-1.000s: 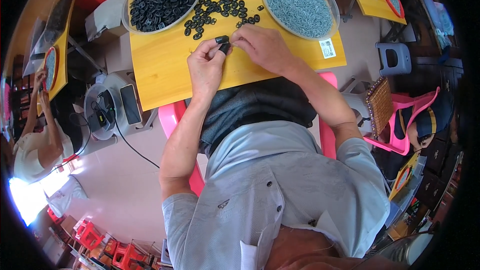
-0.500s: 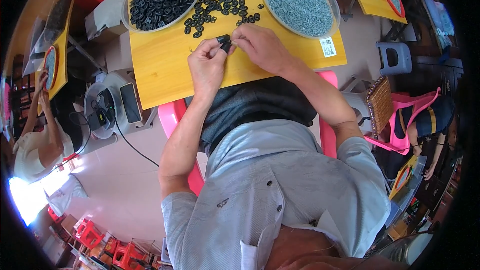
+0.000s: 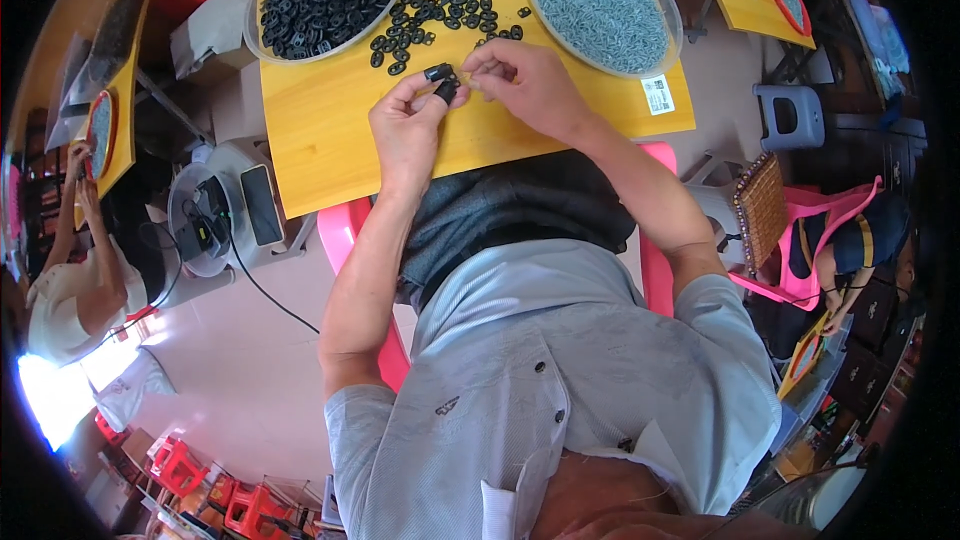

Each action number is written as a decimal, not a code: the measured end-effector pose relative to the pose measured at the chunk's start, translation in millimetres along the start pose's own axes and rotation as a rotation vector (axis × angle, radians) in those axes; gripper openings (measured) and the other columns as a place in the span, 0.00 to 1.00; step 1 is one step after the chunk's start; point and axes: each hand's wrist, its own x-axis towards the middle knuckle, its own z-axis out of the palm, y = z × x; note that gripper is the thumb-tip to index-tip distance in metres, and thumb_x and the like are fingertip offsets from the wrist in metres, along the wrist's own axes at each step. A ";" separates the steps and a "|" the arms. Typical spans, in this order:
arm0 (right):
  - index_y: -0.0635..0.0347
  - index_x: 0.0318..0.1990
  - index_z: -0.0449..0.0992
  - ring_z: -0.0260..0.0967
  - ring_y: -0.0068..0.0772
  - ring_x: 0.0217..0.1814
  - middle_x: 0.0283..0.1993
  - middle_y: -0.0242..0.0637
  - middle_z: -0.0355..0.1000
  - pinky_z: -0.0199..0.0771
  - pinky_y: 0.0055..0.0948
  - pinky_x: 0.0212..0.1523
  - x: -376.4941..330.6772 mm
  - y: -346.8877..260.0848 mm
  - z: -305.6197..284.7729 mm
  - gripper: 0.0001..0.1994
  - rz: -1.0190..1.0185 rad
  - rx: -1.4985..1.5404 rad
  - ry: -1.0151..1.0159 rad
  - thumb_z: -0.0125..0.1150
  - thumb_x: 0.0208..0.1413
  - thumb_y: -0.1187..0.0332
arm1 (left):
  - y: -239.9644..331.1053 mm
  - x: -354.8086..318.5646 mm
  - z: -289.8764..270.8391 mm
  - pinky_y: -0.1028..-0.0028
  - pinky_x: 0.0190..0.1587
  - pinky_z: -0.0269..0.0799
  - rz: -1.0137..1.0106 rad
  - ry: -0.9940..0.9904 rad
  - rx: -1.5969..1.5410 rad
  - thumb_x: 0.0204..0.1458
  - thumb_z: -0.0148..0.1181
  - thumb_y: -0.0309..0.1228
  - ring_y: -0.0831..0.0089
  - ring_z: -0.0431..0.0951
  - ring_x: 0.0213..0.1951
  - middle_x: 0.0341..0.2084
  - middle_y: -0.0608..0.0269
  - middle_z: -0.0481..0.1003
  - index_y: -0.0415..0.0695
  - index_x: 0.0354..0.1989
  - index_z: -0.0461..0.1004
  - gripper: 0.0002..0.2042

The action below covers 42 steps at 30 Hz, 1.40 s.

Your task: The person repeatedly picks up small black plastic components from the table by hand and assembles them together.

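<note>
My left hand [image 3: 408, 130], its thumb and forefinger tips covered in black, pinches a small black plastic piece [image 3: 452, 82] above the yellow table [image 3: 330, 130]. Close on its right, my right hand [image 3: 522, 82] has thumb and forefinger together at the piece; what they hold, if anything, is too small to make out. Beyond my hands, several loose black oval pieces with two holes [image 3: 412, 28] lie scattered. A round clear tub [image 3: 394, 2] heaped with such black pieces stands at the far left. At the far right, another tub [image 3: 672, 35] holds many small silvery screws [image 3: 600, 10].
A white label [image 3: 657, 96] is stuck near the table's right edge. A phone [image 3: 261, 206] and a bowl with black chargers [image 3: 205, 230] rest on stools to my left, a cable hanging down. Other people work at tables [image 3: 122, 130] on both sides.
Both hands have shifted slightly; the left has turned a little and moved left. The right fingers have drawn slightly apart from the left fingertips, uncovering more of the black piece.
</note>
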 end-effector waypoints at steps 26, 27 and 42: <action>0.64 0.36 0.77 0.68 0.18 0.24 0.25 0.33 0.75 0.68 0.20 0.27 -1.7 -6.6 2.5 0.05 -0.051 -0.108 -0.023 0.61 0.55 0.71 | 1.1 -3.9 3.8 0.81 0.40 0.74 0.041 0.020 0.122 0.54 0.58 0.16 0.75 0.81 0.33 0.30 0.55 0.81 0.30 0.39 0.76 0.06; 0.64 0.36 0.77 0.69 0.18 0.24 0.24 0.32 0.75 0.68 0.20 0.27 -1.7 -5.2 3.4 0.05 -0.044 -0.096 -0.021 0.61 0.55 0.72 | 0.7 -3.7 3.9 0.81 0.40 0.74 0.043 0.021 0.122 0.54 0.58 0.16 0.75 0.81 0.33 0.30 0.55 0.81 0.30 0.39 0.76 0.06; 0.61 0.39 0.76 0.74 0.47 0.34 0.36 0.41 0.73 0.74 0.39 0.34 13.7 21.1 -32.2 0.07 -0.351 -0.691 0.271 0.59 0.52 0.75 | 10.7 14.4 -24.6 0.77 0.42 0.76 0.173 0.258 -0.133 0.53 0.53 0.15 0.70 0.80 0.33 0.33 0.54 0.79 0.29 0.41 0.75 0.08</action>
